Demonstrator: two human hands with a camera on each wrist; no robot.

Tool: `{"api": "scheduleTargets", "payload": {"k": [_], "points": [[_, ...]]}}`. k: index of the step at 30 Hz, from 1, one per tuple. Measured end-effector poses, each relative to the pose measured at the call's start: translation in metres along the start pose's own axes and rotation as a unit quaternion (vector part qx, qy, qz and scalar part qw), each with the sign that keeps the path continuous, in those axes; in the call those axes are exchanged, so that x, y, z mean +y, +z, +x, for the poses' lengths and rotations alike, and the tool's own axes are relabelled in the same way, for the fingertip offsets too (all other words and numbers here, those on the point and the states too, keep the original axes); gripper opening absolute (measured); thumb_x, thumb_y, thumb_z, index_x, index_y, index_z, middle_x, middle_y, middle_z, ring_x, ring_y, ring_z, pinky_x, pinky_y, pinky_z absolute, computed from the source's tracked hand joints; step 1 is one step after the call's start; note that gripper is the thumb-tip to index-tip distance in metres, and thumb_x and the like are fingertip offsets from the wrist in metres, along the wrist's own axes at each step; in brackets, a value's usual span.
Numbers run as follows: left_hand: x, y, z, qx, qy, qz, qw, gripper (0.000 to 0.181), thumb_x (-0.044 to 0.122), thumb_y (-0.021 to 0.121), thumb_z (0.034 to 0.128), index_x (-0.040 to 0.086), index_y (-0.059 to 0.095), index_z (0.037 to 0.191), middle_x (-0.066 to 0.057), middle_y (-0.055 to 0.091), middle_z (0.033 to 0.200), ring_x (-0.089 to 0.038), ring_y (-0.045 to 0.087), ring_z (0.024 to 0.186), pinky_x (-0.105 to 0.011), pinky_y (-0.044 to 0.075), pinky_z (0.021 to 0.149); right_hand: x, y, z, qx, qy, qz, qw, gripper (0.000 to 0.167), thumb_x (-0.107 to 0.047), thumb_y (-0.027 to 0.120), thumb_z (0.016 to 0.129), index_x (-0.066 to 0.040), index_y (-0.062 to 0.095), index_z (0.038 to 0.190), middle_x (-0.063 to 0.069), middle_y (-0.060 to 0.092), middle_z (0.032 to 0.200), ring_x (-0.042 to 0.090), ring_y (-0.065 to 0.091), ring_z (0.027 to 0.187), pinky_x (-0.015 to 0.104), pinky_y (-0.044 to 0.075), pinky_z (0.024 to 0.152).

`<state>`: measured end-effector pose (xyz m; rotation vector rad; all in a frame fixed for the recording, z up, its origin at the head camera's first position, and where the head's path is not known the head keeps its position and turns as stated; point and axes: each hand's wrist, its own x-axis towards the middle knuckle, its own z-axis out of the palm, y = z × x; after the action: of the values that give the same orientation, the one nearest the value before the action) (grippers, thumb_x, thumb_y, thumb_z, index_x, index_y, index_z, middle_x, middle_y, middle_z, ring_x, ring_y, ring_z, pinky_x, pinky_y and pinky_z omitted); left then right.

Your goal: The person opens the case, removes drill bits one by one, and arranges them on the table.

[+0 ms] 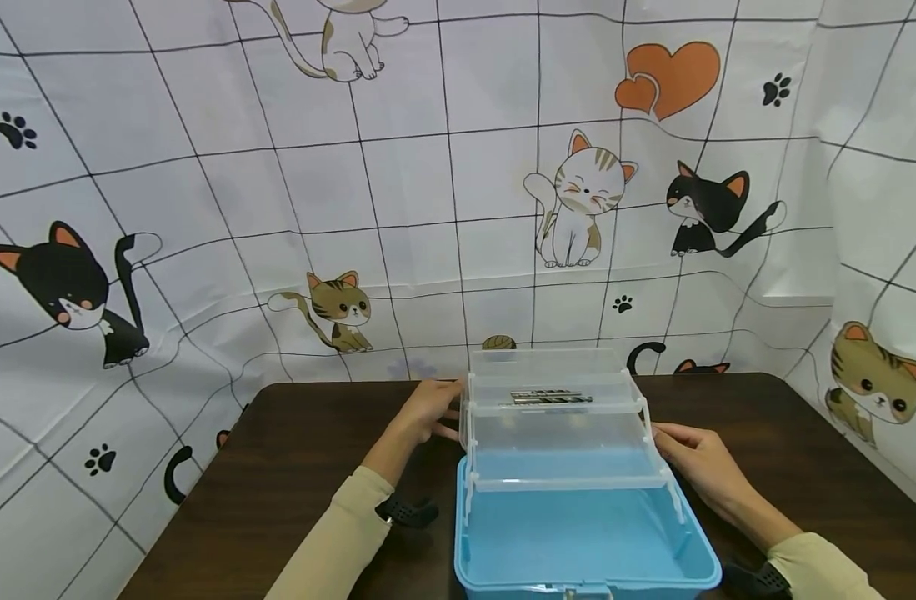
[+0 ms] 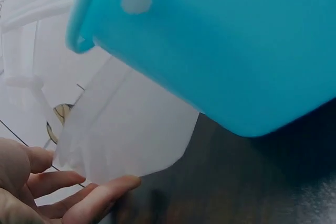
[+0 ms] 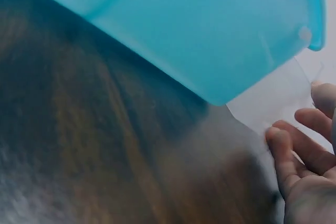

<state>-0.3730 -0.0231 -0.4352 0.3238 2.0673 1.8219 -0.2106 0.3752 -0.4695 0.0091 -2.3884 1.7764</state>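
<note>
A light blue plastic storage box [image 1: 578,542] stands open on the table, its bottom compartment bare. Clear tiered trays [image 1: 570,437] fan out above its far half. In the upper one lie a few thin metal pieces [image 1: 551,398] that look like twist drill bits. A clear lid [image 2: 136,129] hangs down behind the box. My left hand [image 1: 431,408] holds the lid's left edge, thumb and fingers at its rim in the left wrist view. On the opposite side my right hand [image 1: 701,462] pinches the lid's right edge [image 3: 273,93]. The trays partly hide the left fingertips.
The dark wooden table [image 1: 337,442] extends to both sides of the box. Close behind its far edge hangs a white cloth [image 1: 427,183] with grid lines and cartoon cats. A latch [image 1: 578,593] sits at the box's front.
</note>
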Motion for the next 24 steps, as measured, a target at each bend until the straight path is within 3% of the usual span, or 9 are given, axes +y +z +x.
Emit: {"api": "scheduleTargets", "payload": {"k": [3,9,14,24], "points": [[-0.006,0.0,0.0,0.012,-0.007,-0.008,0.9999,0.051,0.038,0.055,0.1071,-0.001,0.06,0.14,-0.021,0.057,0.137,-0.035,0.067,0.103,-0.046,0.061,0.067,-0.001,0.002,-0.001,-0.001,0.013,-0.002,0.9999,0.06,-0.039,0.062,0.103,0.008,0.056,0.14,0.025,0.054,0.142,0.004,0.06,0.112,0.026,0.053,0.087],[-0.012,0.001,0.004,0.022,0.005,-0.03,0.9993,0.048,0.036,0.058,0.1063,0.0,0.062,0.139,-0.02,0.061,0.132,-0.033,0.07,0.099,-0.045,0.06,0.066,0.002,0.004,-0.001,-0.009,0.024,0.055,0.9982,0.06,-0.036,0.061,0.104,0.011,0.052,0.141,0.023,0.05,0.143,0.009,0.062,0.114,0.028,0.053,0.09],[-0.009,0.0,0.011,0.026,0.008,-0.038,0.9989,0.049,0.037,0.06,0.1052,0.001,0.062,0.138,-0.018,0.064,0.128,-0.031,0.071,0.096,-0.045,0.06,0.065,-0.001,0.002,0.002,-0.006,0.025,0.072,0.997,0.059,-0.035,0.061,0.104,0.01,0.053,0.141,0.015,0.055,0.138,0.01,0.064,0.112,0.03,0.054,0.089],[-0.015,-0.007,0.009,0.036,-0.003,-0.025,0.999,0.045,0.036,0.056,0.1068,0.002,0.064,0.136,-0.017,0.064,0.125,-0.029,0.071,0.092,-0.046,0.06,0.065,-0.001,0.014,-0.007,-0.01,0.068,0.109,0.9916,0.067,-0.038,0.062,0.103,0.008,0.045,0.148,0.024,0.042,0.151,0.009,0.059,0.118,0.033,0.052,0.094]]}}
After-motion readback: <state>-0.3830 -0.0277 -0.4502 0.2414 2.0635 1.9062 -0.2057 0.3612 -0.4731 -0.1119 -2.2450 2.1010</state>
